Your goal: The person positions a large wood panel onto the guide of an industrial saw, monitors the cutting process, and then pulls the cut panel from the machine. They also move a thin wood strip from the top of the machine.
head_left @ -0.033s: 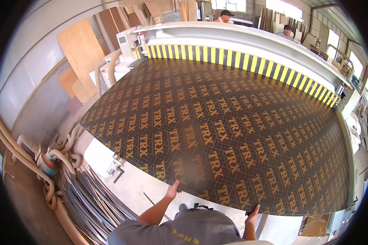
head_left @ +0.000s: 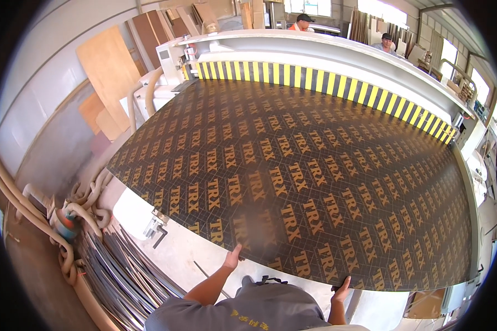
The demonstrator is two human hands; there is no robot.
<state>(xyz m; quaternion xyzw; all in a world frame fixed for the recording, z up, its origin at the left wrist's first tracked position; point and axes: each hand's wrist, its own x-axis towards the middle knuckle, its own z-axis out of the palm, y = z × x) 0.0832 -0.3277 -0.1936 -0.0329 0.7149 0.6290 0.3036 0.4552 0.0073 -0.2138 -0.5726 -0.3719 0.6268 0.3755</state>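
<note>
A large dark brown board (head_left: 298,176) with a repeated gold print and thin pale lines lies in front of me, under a long white machine beam (head_left: 315,47). My left hand (head_left: 233,257) grips its near edge left of the middle, thumb on top and fingers mostly hidden underneath. Farther right, my right hand (head_left: 341,291) holds the same edge, with the thumb upright against it and the fingers curled below. The board's far edge meets a yellow and black striped guard (head_left: 315,79) along the beam.
Long dark strips (head_left: 132,276) lie on the floor at my left, near beige hoses (head_left: 85,212). A black-handled clamp fitting (head_left: 159,229) sits beside the board's left near edge. Wooden panels (head_left: 107,74) lean on the left wall. Beyond the beam are two people (head_left: 302,23).
</note>
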